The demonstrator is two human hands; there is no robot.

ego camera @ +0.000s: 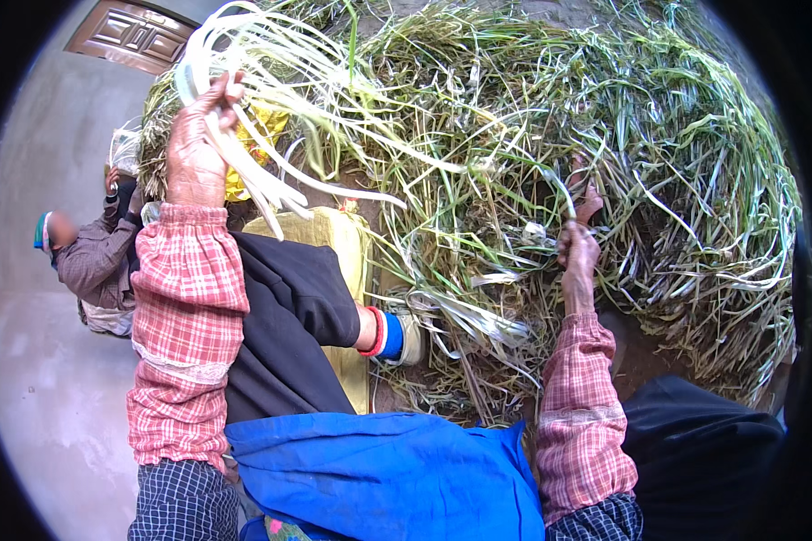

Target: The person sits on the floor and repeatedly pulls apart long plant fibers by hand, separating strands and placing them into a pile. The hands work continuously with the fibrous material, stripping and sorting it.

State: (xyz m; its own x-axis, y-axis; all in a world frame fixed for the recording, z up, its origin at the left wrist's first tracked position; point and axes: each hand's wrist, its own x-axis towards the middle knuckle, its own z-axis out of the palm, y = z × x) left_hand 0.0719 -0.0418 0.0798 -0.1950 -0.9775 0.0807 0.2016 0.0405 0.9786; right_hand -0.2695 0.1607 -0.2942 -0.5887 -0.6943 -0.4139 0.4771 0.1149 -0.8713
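Raised at upper left, my left hand [206, 142] grips a bundle of long, pale, smooth plant stems [254, 172]. Their thick ends hang below my fist, and the rest arcs above it to the right. My right hand [578, 249], lower and to the right, is closed around a thin green stalk [560, 182] that runs up and left over the heap. Both forearms wear red checked sleeve covers. Beneath the hands spreads a large heap of green and dry leafy stalks [656, 135]. Some pale stems [474, 321] lie loose at its near edge.
A yellow sack or cushion [311, 237] sits beside my left leg. My shoe [411, 338] rests against the heap. A blue apron [386, 466] covers my lap. At left, another person [101, 264] sits by the wall, holding pale stems. A brown panelled door [132, 34] is behind.
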